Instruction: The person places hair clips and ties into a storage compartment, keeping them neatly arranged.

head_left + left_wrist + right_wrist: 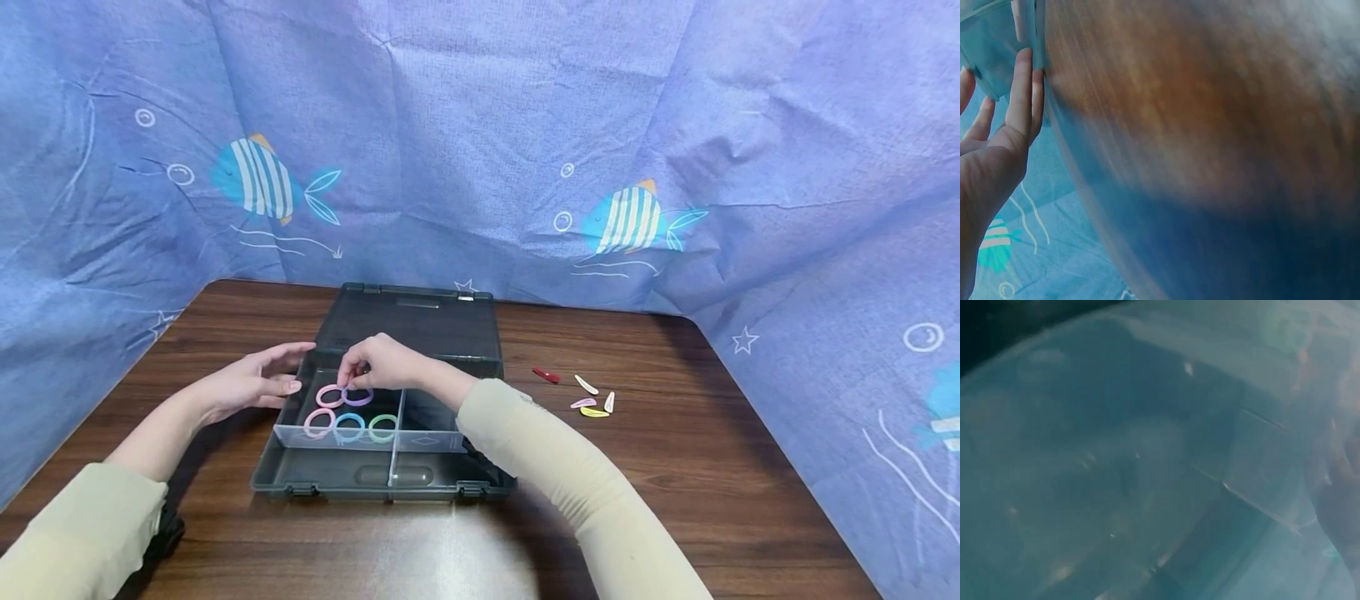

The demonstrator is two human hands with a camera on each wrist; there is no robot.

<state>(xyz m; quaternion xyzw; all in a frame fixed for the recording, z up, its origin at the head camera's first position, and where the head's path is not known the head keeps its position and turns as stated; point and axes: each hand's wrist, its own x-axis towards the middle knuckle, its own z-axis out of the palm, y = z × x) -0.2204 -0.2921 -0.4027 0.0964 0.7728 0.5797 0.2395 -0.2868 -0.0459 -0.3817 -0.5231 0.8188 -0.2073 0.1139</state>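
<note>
A wood-grained counter [457, 550] stretches in front of a divided grey box [375, 493], two latches along the box's near edge. In the box's rear left compartment, just behind a clear partition [322, 440], a pink ring [318, 436], a blue ring [349, 440] and a green ring [382, 417] line up. At the box's left edge, a person's left hand [243, 385] spreads its fingers, grip apart, with counter beyond the knuckles for movement. Above that same compartment, the right hand [386, 362] pinches a purple ring [360, 403], grip clamped on its band, beside another pink ring [328, 405]; a cream sleeve [555, 467] covers part of the box's right edge. Right of the box, across a stretch of counter, lie red [546, 376], white [587, 385], lilac [582, 403] and yellow clips [594, 412]. Beyond the box, its lid [412, 329] lies folded back near the counter's far edge, before a blue fish-print curtain [487, 150].
</note>
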